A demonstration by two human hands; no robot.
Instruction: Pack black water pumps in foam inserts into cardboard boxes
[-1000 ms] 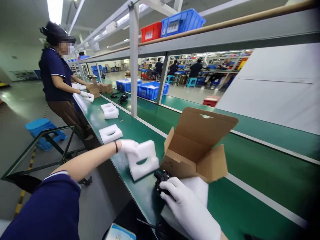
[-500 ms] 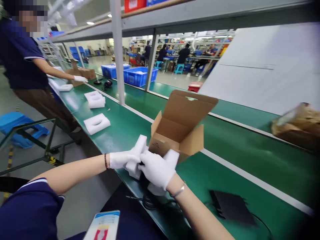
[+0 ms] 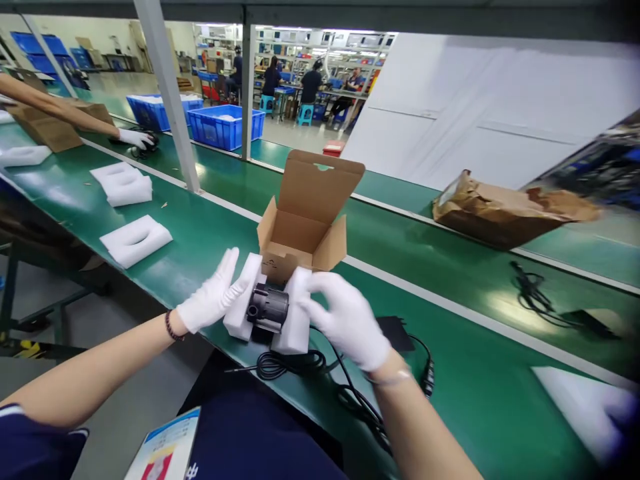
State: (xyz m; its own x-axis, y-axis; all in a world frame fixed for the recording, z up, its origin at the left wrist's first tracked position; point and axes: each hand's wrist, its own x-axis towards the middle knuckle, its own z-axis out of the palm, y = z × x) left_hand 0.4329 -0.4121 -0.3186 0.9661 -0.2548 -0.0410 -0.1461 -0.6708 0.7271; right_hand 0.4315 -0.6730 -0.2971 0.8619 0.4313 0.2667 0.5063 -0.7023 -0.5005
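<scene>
A black cylindrical pump (image 3: pixel 267 308) sits between two white foam end pieces, the left one (image 3: pixel 243 297) and the right one (image 3: pixel 295 313). My left hand (image 3: pixel 213 293), in a white glove, lies flat against the left foam with its fingers extended. My right hand (image 3: pixel 345 320), also gloved, curls against the right foam. Behind the foam stands an open cardboard box (image 3: pixel 305 213) with its lid up. A coiled black cable (image 3: pixel 290 365) lies below the pump, and a flat black adapter (image 3: pixel 395 333) lies under my right wrist.
Two foam inserts (image 3: pixel 135 240) lie on the green belt (image 3: pixel 210 227) to my left. A co-worker's gloved hand (image 3: pixel 135 138) works farther along. A brown paper package (image 3: pixel 500 213) and a black cable (image 3: pixel 533 293) lie on the far right. A printed booklet (image 3: pixel 165 447) sits at the bottom.
My hands have parted, and the pump now shows between the foam pieces. The view has swung right, bringing the brown package, adapter and cables into fuller view.
</scene>
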